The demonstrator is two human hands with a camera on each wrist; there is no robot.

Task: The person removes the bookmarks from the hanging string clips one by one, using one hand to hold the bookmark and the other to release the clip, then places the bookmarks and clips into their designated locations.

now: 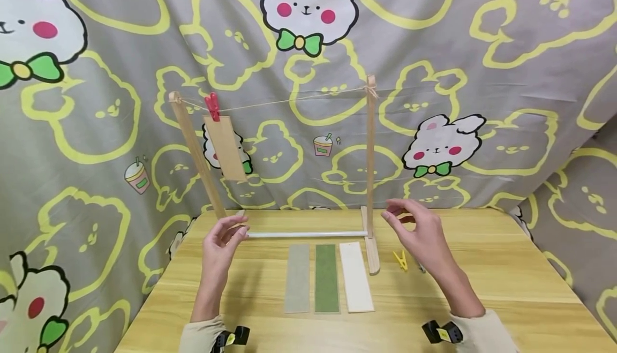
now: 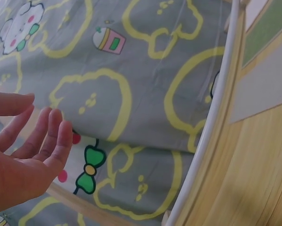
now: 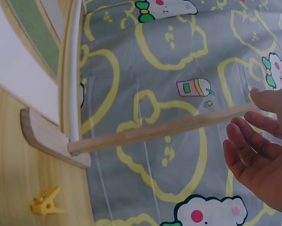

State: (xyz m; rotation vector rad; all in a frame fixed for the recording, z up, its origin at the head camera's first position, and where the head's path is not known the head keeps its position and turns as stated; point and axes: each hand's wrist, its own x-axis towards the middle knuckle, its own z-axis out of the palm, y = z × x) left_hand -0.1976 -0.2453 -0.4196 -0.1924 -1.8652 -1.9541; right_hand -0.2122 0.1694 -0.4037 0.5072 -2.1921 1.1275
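My left hand (image 1: pixel 219 248) hovers by the foot of the left wooden post (image 1: pixel 198 157), its fingers loosely bent with nothing between them. To the right of the other post (image 1: pixel 370 165) is my right hand (image 1: pixel 424 235), raised above the table, also loosely bent and holding nothing. A string (image 1: pixel 294 99) joins the post tops. From its left part hangs a tan strip (image 1: pixel 225 149), gripped by a red clothespin (image 1: pixel 212 107). Grey (image 1: pixel 297 278), green (image 1: pixel 327 279) and white (image 1: pixel 356 278) strips lie side by side in front of the rack.
A yellow clothespin (image 1: pixel 400 261) lies right of the rack's wooden foot (image 1: pixel 372 256); a small dark item beside it is mostly hidden by my right arm. A white rod (image 1: pixel 308 234) runs low between the posts. Patterned cloth (image 1: pixel 308 181) hangs behind the wooden table (image 1: pixel 260 321).
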